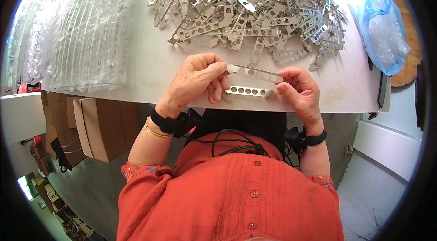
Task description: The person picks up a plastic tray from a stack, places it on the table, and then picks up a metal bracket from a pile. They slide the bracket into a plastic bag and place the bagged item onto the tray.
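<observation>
A long, flat metal strip (pixel 256 73) is stretched between my two hands above the table's front edge. Pale oval patches run along it; whether these are holes or a film cannot be made out. My left hand (pixel 200 77) pinches its left end between thumb and fingers. At the other end, my right hand (pixel 300 91) grips it with thumb and forefinger. Just below, nearer my body, lies a perforated metal strip (pixel 248 91) with a row of round holes. Its right end reaches close to my right thumb.
A large heap of perforated metal strips (pixel 255 18) covers the back of the table (pixel 159 70). Clear plastic trays (pixel 91 36) stand in rows at the left. A blue plastic bag (pixel 382 32) sits at the right edge. Below the left side is a cardboard box (pixel 102 127).
</observation>
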